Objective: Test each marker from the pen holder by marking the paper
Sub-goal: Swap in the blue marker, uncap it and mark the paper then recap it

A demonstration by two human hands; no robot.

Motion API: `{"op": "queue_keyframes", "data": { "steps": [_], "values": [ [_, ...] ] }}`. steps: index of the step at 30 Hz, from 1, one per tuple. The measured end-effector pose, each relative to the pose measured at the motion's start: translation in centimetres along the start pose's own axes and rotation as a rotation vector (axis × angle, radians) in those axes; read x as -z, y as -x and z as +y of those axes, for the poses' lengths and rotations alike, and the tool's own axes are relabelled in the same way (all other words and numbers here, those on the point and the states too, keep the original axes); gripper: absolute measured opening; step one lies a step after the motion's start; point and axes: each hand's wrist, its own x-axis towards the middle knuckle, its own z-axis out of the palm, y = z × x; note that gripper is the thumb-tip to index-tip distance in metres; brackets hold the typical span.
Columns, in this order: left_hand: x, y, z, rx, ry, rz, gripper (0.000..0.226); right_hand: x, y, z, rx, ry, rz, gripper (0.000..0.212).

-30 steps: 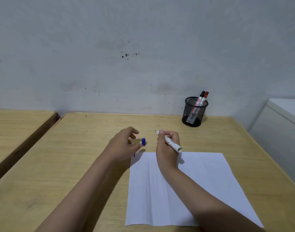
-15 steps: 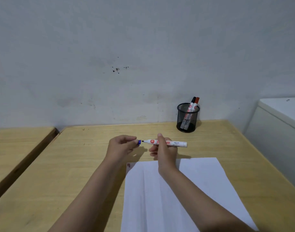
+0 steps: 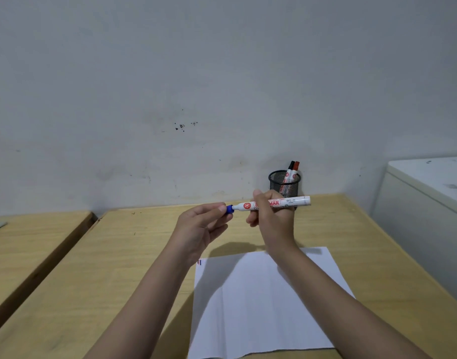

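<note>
My right hand (image 3: pixel 271 216) grips a white marker (image 3: pixel 292 201) held level above the desk, tip end pointing left. My left hand (image 3: pixel 200 225) pinches the blue cap (image 3: pixel 230 209), which sits on the marker's tip end. Below the hands a white sheet of paper (image 3: pixel 261 301) lies on the desk, with short red and blue marks (image 3: pixel 199 262) at its far left corner. Behind my right hand stands a black mesh pen holder (image 3: pixel 284 181) holding two markers, one black-capped (image 3: pixel 291 165) and one red-capped (image 3: pixel 296 166).
The wooden desk (image 3: pixel 134 260) meets a grey wall at the back. A second wooden desk (image 3: pixel 28 244) stands to the left across a narrow gap. A white cabinet (image 3: pixel 426 203) stands to the right of the desk.
Both hands rose from the paper. The marker swung level and the blue cap in my left hand came onto its tip. The view tilted up.
</note>
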Motion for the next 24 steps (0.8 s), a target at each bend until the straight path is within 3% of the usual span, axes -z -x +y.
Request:
{"op": "queue_keyframes", "data": {
  "steps": [6, 16, 19, 22, 24],
  "values": [
    [-1.8, 1.2, 0.3, -0.036, -0.050, -0.026, 0.008, 0.7, 0.7, -1.1, 0.055, 0.043, -0.009, 0.030],
    [-4.4, 2.2, 0.5, -0.048, 0.083, -0.039, 0.004, 0.6, 1.1, -2.8, 0.117, -0.062, 0.133, 0.032],
    [-4.6, 2.3, 0.0, -0.042, 0.101, -0.025, 0.005, 0.5, 1.1, -2.9, 0.098, -0.083, 0.110, 0.036],
    [-4.1, 2.1, -0.2, -0.083, 0.116, 0.016, 0.005, 0.1, 1.0, -3.0, 0.003, 0.005, 0.024, 0.038],
    [-3.4, 1.9, 0.4, -0.187, 0.109, 0.074, 0.004, 0.0, 0.8, -3.3, -0.164, 0.051, -0.025, 0.046]
  ]
}}
